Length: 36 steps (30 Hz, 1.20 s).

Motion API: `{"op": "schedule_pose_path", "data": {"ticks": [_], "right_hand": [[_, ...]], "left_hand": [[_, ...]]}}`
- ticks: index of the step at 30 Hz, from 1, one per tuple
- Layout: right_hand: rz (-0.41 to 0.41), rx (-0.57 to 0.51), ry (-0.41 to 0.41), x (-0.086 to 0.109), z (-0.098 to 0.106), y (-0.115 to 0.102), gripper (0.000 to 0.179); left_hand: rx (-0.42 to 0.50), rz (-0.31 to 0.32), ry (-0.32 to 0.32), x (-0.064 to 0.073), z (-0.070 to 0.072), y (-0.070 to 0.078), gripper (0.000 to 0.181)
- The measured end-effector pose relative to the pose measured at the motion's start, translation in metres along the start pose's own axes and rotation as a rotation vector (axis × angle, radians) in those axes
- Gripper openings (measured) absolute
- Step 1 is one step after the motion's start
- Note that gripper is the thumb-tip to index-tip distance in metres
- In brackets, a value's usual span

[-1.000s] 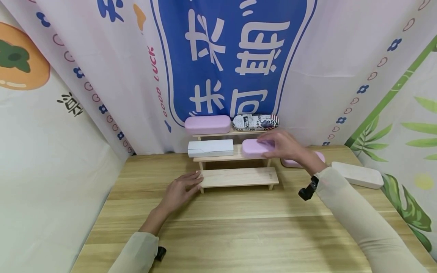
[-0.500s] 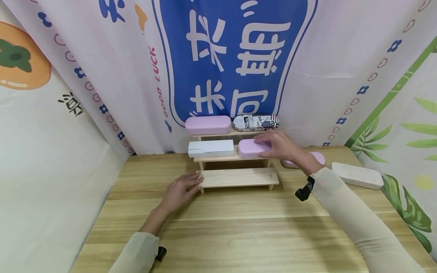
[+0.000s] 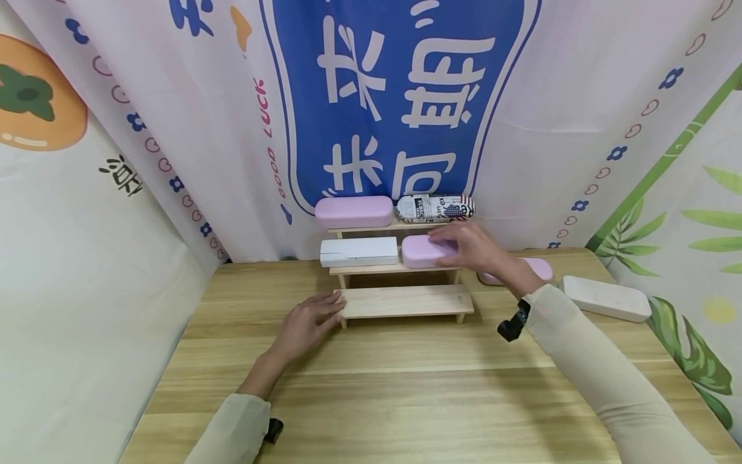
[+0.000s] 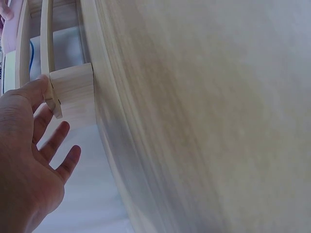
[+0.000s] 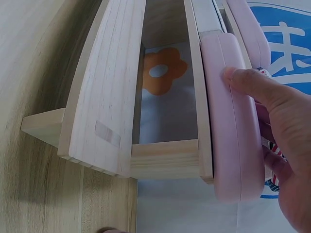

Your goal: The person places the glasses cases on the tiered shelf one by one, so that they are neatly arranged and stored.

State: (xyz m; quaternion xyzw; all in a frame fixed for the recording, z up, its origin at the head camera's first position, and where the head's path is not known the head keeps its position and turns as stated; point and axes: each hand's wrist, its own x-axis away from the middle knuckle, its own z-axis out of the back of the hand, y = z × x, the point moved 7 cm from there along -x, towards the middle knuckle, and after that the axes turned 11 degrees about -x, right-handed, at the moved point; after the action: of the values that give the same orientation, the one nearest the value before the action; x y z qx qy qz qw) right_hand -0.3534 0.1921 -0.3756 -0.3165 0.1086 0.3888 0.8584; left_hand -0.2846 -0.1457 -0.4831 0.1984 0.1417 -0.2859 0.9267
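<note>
Free room lies above the bottom shelf (image 3: 406, 301); the middle shelf (image 3: 371, 270) has 2 obstacles: white case (image 3: 359, 252), held pink case (image 3: 418, 252).

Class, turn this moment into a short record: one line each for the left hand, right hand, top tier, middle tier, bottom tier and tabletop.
Left hand: touching the left end of the bottom tier
Right hand: pinching the middle pink case
Top tier: upper pink case at left, print-patterned case at right
Middle tier: long white case at left, middle pink case at right
Bottom tier: light wood on short legs
Tabletop: far pink case, partly hidden, and loose white case, both right of the tiers
</note>
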Motion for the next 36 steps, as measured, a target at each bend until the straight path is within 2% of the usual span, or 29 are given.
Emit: {"op": "schedule_pose_path", "data": {"ticks": [9,21,29,36], "right_hand": [[0.005,-0.011,-0.003,0.001,-0.002,0.001,0.054],[0.067,-0.020,0.043,0.004,0.003,-0.005,0.054],[0.122,0.007,0.091,0.013,0.014,-0.003,0.057],[0.093,-0.041,0.093,0.026,0.025,-0.002,0.059]], "left_hand": [[-0.001,0.010,-0.016,0.000,-0.002,-0.001,0.035],[0.008,0.001,-0.015,0.000,-0.002,0.000,0.035],[0.014,-0.002,-0.011,-0.001,-0.002,-0.001,0.035],[0.015,0.003,-0.014,-0.001,-0.002,-0.001,0.035]]}}
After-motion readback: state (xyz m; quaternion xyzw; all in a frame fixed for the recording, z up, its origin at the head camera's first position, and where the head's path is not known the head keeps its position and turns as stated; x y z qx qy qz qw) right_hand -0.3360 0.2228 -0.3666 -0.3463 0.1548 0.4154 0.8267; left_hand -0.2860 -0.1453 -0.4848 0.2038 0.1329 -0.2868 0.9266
